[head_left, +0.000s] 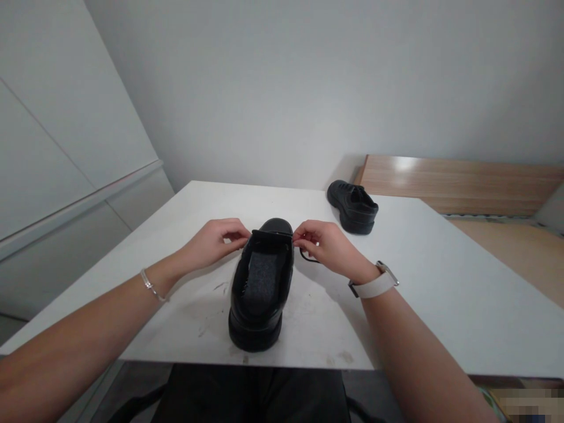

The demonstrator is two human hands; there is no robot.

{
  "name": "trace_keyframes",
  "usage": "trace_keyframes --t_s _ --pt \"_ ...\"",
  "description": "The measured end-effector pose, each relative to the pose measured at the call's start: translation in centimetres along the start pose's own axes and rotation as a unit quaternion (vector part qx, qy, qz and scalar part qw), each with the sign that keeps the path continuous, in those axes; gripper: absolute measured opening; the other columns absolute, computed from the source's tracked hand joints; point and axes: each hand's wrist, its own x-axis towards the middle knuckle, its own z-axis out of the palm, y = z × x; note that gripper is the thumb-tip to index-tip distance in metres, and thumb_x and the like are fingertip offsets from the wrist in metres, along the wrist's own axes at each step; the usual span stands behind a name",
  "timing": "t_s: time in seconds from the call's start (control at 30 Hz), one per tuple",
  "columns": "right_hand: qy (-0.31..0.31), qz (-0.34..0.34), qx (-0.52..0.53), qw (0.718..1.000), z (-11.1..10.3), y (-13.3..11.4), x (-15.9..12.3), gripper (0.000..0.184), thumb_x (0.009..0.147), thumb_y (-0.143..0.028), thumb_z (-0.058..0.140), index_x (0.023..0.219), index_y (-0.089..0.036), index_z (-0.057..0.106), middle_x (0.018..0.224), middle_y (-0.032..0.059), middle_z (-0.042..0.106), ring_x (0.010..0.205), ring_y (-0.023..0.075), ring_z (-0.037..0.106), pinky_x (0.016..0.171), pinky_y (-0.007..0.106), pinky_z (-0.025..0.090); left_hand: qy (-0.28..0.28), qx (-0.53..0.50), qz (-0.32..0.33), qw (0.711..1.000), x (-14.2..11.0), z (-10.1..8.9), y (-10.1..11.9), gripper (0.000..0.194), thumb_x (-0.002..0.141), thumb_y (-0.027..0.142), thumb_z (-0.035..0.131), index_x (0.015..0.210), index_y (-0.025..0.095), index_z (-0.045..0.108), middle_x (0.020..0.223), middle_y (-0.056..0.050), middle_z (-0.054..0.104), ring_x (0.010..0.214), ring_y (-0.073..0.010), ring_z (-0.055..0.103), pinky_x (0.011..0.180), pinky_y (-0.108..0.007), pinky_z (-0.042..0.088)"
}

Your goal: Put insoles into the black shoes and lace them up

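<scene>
A black shoe (262, 294) stands on the white table with its heel toward me and its toe pointing away. My left hand (222, 239) is at the shoe's left side near the tongue, thumb and fingers pinched together; what lies between them is hidden. On the opposite side, my right hand (324, 244) pinches a black shoelace (308, 258), whose loose part curves down below the fingers. The tongue (273, 235) stands up between both hands and hides part of the lacing.
The other black shoe (352, 205) sits at the back right of the white table (423, 282). Behind it is a wooden board (462, 182). A grey wall (308, 88) rises behind the table, and white panels (66, 129) stand at the left.
</scene>
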Motion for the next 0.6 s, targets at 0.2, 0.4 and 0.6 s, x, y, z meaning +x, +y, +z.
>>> trace_keyframes --t_s 0.2,0.4,0.6 --pt "-0.004 0.000 0.007 1.000 -0.1 -0.1 -0.1 0.005 0.086 -0.012 0.064 0.087 -0.016 0.067 0.077 0.0012 0.066 0.067 0.0119 0.056 0.065 0.027 0.043 0.008 -0.003 -0.011 1.000 0.1 0.0 0.7 0.028 0.093 0.042 0.062 0.089 0.016 0.072 0.085 -0.005 0.067 0.075 -0.0160 0.062 0.068 -0.026 0.047" --pt "-0.054 -0.101 0.028 0.993 0.1 -1.1 -0.4 0.060 0.085 0.002 0.041 0.137 -0.024 0.052 0.109 0.0073 0.058 0.095 0.0161 0.057 0.085 0.033 0.050 0.004 0.039 0.001 0.999 0.3 0.1 0.6 0.028 0.093 0.042 0.061 0.091 0.016 0.070 0.083 -0.004 0.065 0.075 -0.0158 0.060 0.068 -0.026 0.046" --pt "-0.110 -0.117 -0.001 0.987 0.0 -0.8 -0.4 0.068 0.081 0.009 0.036 0.129 -0.027 0.066 0.103 0.0054 0.044 0.097 0.0157 0.050 0.097 0.036 0.046 -0.008 0.019 -0.014 1.000 0.2 0.4 0.3 0.028 0.095 0.041 0.058 0.102 0.017 0.072 0.088 -0.005 0.065 0.079 -0.0168 0.060 0.070 -0.027 0.046"
